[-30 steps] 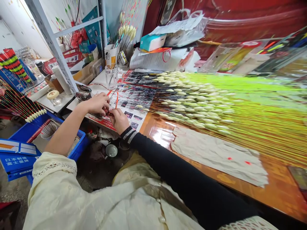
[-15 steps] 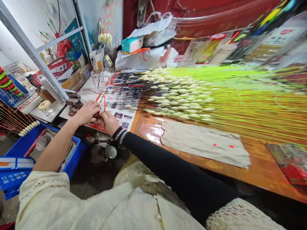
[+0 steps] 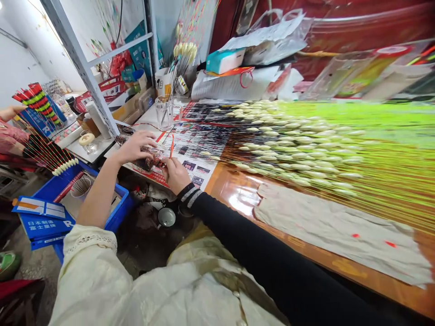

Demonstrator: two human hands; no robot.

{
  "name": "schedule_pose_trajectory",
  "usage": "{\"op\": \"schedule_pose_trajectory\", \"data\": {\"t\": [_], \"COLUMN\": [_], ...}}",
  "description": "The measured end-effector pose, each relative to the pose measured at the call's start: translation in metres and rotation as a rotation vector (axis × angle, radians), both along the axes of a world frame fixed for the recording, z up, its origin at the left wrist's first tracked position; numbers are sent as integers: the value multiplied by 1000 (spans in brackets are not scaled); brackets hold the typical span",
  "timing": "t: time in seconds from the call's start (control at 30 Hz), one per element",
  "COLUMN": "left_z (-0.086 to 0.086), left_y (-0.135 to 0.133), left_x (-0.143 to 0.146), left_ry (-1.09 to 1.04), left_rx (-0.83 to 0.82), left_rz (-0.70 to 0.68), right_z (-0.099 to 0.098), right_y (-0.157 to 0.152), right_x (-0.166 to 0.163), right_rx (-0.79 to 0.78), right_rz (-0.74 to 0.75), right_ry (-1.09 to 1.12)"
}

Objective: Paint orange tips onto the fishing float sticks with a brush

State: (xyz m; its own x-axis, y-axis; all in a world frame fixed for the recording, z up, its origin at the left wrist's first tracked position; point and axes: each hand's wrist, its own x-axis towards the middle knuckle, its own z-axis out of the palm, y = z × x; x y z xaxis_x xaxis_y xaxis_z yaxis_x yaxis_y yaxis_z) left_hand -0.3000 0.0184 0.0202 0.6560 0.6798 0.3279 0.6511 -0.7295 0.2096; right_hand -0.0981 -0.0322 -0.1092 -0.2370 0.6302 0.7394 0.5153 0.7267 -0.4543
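Note:
My left hand [image 3: 136,147] lies over a dark, stained metal device [image 3: 146,163] at the table's front left edge, its fingers spread and somewhat bent, with no held thing visible in them. Close to its right, my right hand [image 3: 176,175] is closed, thumb and fingers pinched together at the device's end. A thin orange-red stick-like piece [image 3: 172,146] rises from its fingertips; its lower part is hidden by the hand. Behind both hands, many fishing floats [image 3: 299,140] with cream bodies lie in rows, dark stems pointing left over printed newspaper [image 3: 200,170] and yellow-green tips pointing right.
A glass mug [image 3: 165,113] with thin sticks stands behind my hands, near a metal shelf post [image 3: 84,68]. A beige cloth [image 3: 326,222] lies along the table's front. Blue boxes [image 3: 47,224] stand low at the left. Another person's pink sleeve [image 3: 12,136] shows at far left.
The view has swung left, so everything sits further right. My left hand has drawn back from my right hand and its fingers have spread. My right hand remains pinched at the device.

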Motion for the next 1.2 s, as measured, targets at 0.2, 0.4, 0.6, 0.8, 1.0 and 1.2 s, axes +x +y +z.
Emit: {"op": "schedule_pose_trajectory", "data": {"t": [0.2, 0.4, 0.6, 0.8, 1.0, 1.2], "left_z": [-28, -81, -92, -95, -92, -96], "left_y": [-20, 0, 11, 13, 20, 8], "left_x": [-62, -72, -59, -53, -55, -58], "left_ry": [-846, -748, -660, -634, -710, -712], "left_rx": [395, 60, 24, 60, 98, 162], "left_rz": [803, 1161, 1244, 1292, 1268, 1202], "right_z": [-1, 4, 10, 9, 14, 5], "right_y": [-1, -10, -56, -101, -131, -149], "right_x": [1, 7, 39, 97, 154, 197], "right_rx": [16, -1, 2, -15, 6, 37], "right_rz": [-40, -75, -35, -90, -236, -367], "right_ry": [-46, -2, 104, 134, 115, 105]}}
